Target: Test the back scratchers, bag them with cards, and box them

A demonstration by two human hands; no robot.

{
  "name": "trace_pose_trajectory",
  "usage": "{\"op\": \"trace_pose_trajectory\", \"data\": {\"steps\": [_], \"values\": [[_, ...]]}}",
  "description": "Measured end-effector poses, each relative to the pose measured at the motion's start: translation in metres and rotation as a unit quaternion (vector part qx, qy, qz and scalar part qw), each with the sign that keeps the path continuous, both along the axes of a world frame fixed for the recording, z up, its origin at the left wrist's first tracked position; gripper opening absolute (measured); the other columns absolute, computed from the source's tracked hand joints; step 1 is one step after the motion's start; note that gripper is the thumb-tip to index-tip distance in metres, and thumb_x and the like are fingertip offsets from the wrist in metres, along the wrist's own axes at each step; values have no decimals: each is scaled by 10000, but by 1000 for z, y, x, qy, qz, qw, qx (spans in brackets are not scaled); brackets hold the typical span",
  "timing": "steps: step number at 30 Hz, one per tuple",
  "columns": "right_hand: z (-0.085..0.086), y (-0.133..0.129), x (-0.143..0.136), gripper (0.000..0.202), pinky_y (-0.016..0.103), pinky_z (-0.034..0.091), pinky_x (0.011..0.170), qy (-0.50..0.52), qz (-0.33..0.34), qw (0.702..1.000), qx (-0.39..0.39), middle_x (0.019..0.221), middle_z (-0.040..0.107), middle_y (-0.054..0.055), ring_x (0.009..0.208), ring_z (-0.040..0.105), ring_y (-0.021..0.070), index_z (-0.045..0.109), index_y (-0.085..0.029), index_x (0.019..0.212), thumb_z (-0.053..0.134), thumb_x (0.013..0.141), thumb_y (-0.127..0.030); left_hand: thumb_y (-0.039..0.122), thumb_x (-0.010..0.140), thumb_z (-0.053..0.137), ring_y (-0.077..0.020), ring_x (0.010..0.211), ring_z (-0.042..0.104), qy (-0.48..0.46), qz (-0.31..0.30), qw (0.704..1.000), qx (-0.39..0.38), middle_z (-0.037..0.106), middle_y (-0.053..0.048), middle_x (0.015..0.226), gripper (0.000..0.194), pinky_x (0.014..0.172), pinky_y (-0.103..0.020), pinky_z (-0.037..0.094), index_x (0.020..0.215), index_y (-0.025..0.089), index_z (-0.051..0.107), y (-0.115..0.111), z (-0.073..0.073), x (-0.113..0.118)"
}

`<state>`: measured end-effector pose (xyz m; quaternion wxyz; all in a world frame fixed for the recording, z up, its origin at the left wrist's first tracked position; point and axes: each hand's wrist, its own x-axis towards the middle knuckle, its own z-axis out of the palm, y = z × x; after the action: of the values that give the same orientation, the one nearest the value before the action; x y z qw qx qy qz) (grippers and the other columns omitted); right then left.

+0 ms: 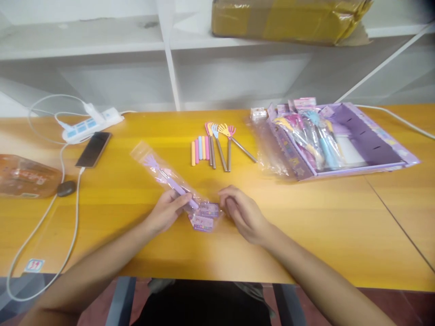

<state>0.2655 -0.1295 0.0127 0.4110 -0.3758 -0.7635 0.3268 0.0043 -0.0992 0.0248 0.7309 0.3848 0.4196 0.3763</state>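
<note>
The left hand point(169, 209) grips the lilac scratcher point(175, 184) near its handle end, through a clear bag point(139, 152), thumb laid on top; the scratcher slants over the table point(173, 258) in front of the person, its hand-shaped head pointing away and to the left; the right hand point(244, 213) is beside the bag's near end, fingers curled inward; whether they pinch the plastic, I cannot tell; two printed cards point(203, 223) show at that end, between the hands

Beyond the hands, five grips point(200, 148) in yellow, pink and blue lie side by side; just right of them are metal rods point(229, 156) with hand-shaped heads in pink, yellow and blue, one rod slanting out to the right

Farther right, a purple box point(372, 140) holds bagged scratchers point(321, 138) along its left part; crumpled plastic point(270, 156) lies against its left side

At the left, a phone point(93, 149) is plugged into a white cable point(77, 203), near a power strip point(93, 125); an orange pouch point(27, 176) and a small dark object point(66, 188) lie closer to the person; a taped carton point(282, 18) sits on the shelf point(84, 38) behind
</note>
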Motion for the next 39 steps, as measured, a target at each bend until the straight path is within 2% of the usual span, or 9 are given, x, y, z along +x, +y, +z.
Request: {"op": "trace_pose_trajectory", "data": {"steps": [6,10,13,18,23,28,32,35,39], "values": [[-9,-1,-2,428,356,602,808,-83,2,991,106,1204,573,112,1044,652,228,577,-302,1453,604,1057,-142,440,803,952,-186,745,735,-31,20,999,-23,795,-85,833,359,707,-286,601,890,133,788,0,0,1],[-4,-7,0,295,327,568,776,-77,23,986,146,1146,611,75,994,654,200,702,-321,1286,674,1040,-161,483,851,906,-182,709,710,-10,-15,1000,-4,782,-88,832,375,676,-289,579,916,133,792,-1,-6,1],[5,-7,2,202,358,560,823,-52,36,985,159,1095,691,66,981,678,205,737,-306,1218,698,1044,-210,499,905,854,-207,813,732,29,-49,997,49,785,-101,910,370,747,-305,587,961,138,799,-1,-8,0],[17,-2,-1,125,449,495,945,-46,44,989,131,1012,793,26,1036,678,243,751,-308,1142,751,1026,-262,535,937,806,-237,904,745,82,-102,986,107,789,-106,977,385,820,-330,602,1014,157,809,-5,-7,3],[19,-3,-7,71,445,473,918,-36,41,997,56,1002,804,30,1011,682,240,756,-299,1095,757,1030,-327,549,931,809,-223,796,766,42,-165,984,49,816,-92,925,404,752,-320,617,1109,187,800,-11,-7,5],[19,-3,-9,39,440,474,902,-17,48,999,12,972,781,29,966,670,233,768,-291,1051,751,1034,-321,641,901,798,-244,781,775,12,-192,981,39,802,-106,850,479,736,-329,619,1000,173,804,-10,-6,2],[19,-3,-8,69,444,481,918,-18,50,999,5,988,744,39,984,657,239,801,-314,1073,747,1032,-328,539,917,822,-234,815,756,9,-209,977,47,794,-93,895,367,788,-344,614,1018,187,798,-11,-4,4],[19,-5,-9,91,436,470,908,-21,53,998,7,982,741,39,984,649,240,806,-320,1102,754,1028,-317,380,853,911,-250,966,756,15,-205,977,57,790,-86,1040,359,887,-362,603,1133,205,770,-14,-4,7],[13,-7,-12,296,438,450,900,-15,39,999,3,950,789,22,955,651,246,747,-325,1268,816,982,-357,287,835,921,-224,981,721,43,-222,971,74,759,-63,1057,341,888,-335,575,1116,211,744,-18,-6,8]]}}
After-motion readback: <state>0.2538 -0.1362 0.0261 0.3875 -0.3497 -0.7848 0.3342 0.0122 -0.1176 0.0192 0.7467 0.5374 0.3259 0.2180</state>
